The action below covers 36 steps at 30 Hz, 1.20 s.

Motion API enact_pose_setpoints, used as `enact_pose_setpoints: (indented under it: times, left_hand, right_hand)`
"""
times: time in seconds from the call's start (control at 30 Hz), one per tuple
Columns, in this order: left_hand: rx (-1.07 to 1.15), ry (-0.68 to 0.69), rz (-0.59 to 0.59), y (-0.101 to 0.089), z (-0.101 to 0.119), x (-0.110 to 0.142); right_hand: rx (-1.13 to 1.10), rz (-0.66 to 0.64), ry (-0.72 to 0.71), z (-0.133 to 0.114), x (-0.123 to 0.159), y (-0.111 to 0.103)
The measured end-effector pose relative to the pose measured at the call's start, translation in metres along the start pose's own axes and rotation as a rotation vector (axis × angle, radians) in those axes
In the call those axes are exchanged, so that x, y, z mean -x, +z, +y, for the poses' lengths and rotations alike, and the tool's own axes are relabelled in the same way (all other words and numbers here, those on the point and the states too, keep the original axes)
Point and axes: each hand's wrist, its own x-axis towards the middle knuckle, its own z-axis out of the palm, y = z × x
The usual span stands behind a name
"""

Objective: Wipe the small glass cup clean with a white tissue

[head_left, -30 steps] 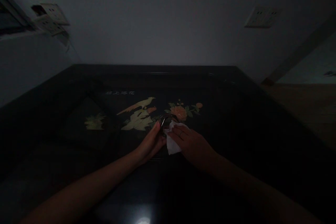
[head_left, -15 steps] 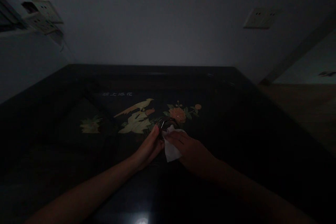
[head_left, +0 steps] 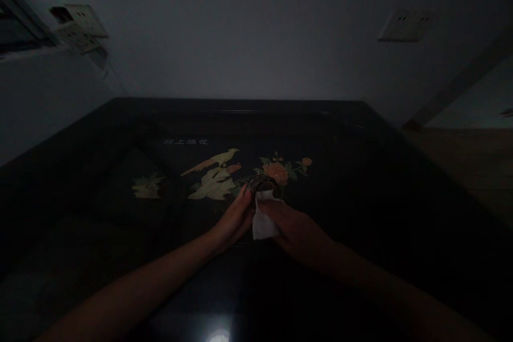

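The room is very dim. My left hand (head_left: pixel 233 217) is closed around the left side of a dark, shiny, rounded object (head_left: pixel 258 180) that looks like a small glass bowl; its exact kind is too dark to make out. In my right hand (head_left: pixel 298 228) a white tissue (head_left: pixel 263 225) is pinched, its upper part pressed against the near, open side of the bowl. A loose corner of the tissue hangs down between my hands. The bowl's lower part is hidden by the tissue and my fingers.
Beneath my hands lies a glossy black tabletop (head_left: pixel 240 123), inlaid with a bird (head_left: pixel 218 159), flowers (head_left: pixel 276 172) and written characters. Its far edge meets a pale wall (head_left: pixel 240 26) with power sockets (head_left: pixel 406 25) on the right and more sockets (head_left: pixel 86 20) on the left.
The bowl's rim now shows more fully above the tissue, tilted toward me. The tissue and my right hand have shifted slightly. The whole view has moved a little to the left.
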Motion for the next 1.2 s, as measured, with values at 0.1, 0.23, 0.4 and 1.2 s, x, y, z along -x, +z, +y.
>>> enact_pose_setpoints:
  times: [0.1,0.23,0.4,1.2]
  left_hand:
    - [0.033,0.002,-0.024,-0.007,-0.006,-0.003]
    - [0.030,-0.010,-0.039,-0.010,-0.009,-0.006]
    - [0.018,0.010,-0.029,-0.002,-0.003,-0.003]
    - [0.026,-0.007,-0.052,-0.002,-0.002,-0.001]
  right_hand:
    - [0.258,0.023,-0.006,0.000,-0.001,0.000]
    - [0.393,0.033,0.001,-0.001,-0.001,-0.001]
    - [0.136,0.010,0.046,-0.005,0.000,0.000]
    - [0.101,-0.026,-0.009,0.001,-0.003,-0.010]
